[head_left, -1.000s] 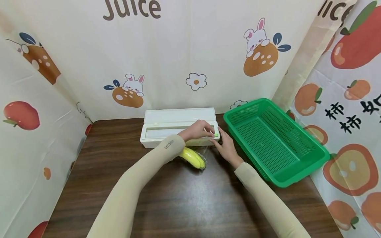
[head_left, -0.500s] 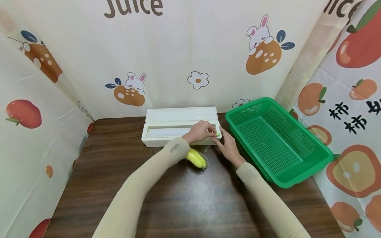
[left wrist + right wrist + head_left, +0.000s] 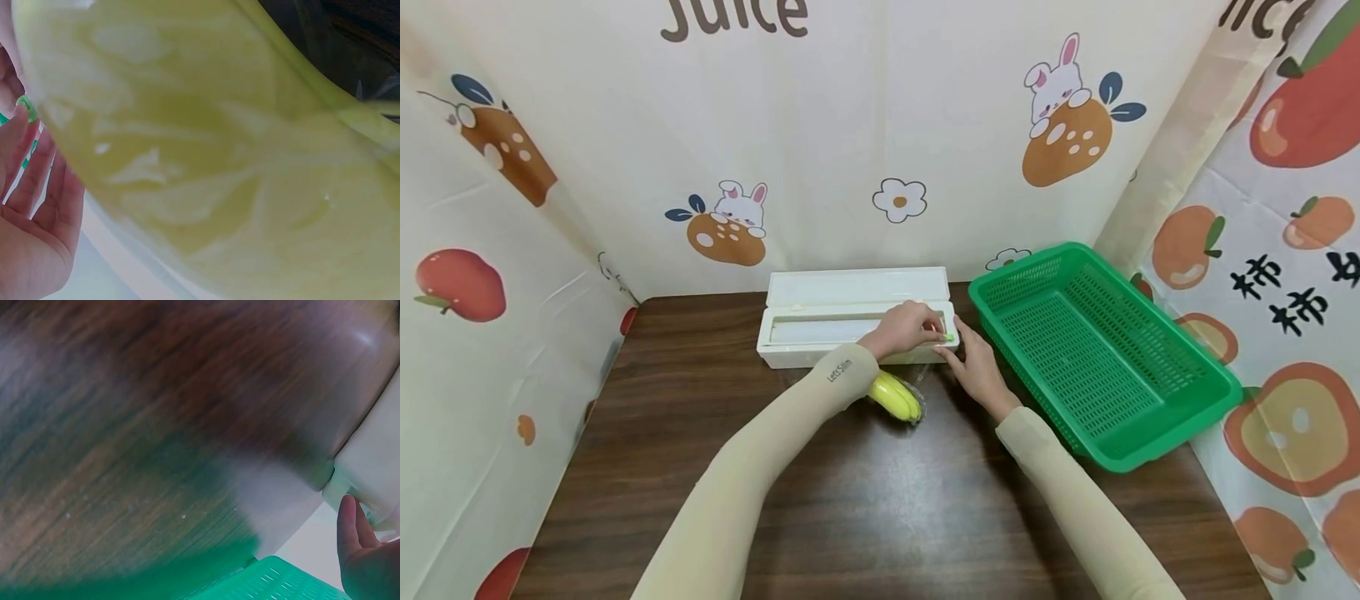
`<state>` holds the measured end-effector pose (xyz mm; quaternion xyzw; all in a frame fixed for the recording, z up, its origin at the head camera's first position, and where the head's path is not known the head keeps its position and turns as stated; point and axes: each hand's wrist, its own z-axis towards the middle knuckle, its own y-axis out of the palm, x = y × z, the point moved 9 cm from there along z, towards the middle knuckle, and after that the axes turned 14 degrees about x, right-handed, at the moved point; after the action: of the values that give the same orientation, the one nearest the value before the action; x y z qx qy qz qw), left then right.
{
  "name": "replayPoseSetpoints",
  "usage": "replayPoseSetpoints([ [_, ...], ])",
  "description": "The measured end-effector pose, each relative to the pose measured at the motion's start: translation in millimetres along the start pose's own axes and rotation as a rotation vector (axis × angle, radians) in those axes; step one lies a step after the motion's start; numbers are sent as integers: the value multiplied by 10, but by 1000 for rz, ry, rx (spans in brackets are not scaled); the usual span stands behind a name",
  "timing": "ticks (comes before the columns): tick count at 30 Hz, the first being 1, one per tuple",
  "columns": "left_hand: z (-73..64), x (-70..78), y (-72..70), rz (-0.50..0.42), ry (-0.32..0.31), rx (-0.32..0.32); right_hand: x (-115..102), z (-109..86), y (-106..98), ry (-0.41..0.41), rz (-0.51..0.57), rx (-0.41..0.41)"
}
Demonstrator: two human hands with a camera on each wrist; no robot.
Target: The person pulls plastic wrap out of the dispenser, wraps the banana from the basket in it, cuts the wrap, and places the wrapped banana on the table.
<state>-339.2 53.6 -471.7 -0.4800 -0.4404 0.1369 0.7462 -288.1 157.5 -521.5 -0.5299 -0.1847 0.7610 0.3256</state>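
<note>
A long white cling film dispenser [image 3: 790,358] stands at the table's back with its lid [image 3: 857,286] raised. At its right end my left hand [image 3: 901,327] pinches a small green slide cutter [image 3: 950,337] between thumb and fingers. My right hand [image 3: 979,375] holds the same end, thumb at the front and fingers at the side. Under my left forearm lies a yellow bunch of bananas [image 3: 897,398] in clear film, partly hidden by the sleeve. These bananas [image 3: 200,125] fill most of the left wrist view.
A green plastic basket [image 3: 1206,408] stands close to the right of the dispenser, beside my right forearm. Printed curtains [image 3: 835,142] border the dark wooden table [image 3: 880,533] at the back and both sides.
The head view shifts slightly. Both hands stay at the dispenser's right end, the left on the green slide cutter, and the bananas stay in place.
</note>
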Motion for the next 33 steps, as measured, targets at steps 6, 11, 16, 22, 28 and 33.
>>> replayPoseSetpoints([
  [6,10,-1,1,26,3,-3,2,7,-5,-18,-22,4],
  [11,-6,21,-4,36,5,-12,-14,13,-12,-43,-26,10],
  [16,-21,42,-16,81,18,-9,-16,16,-2,-50,-23,6],
  [22,-21,68,-31,83,39,-2,-8,19,-6,-45,-25,10],
  [28,-15,79,-27,79,77,2,-10,22,-11,-50,-25,15],
  [33,-17,78,-21,86,115,7,-18,18,-15,-54,-37,15],
])
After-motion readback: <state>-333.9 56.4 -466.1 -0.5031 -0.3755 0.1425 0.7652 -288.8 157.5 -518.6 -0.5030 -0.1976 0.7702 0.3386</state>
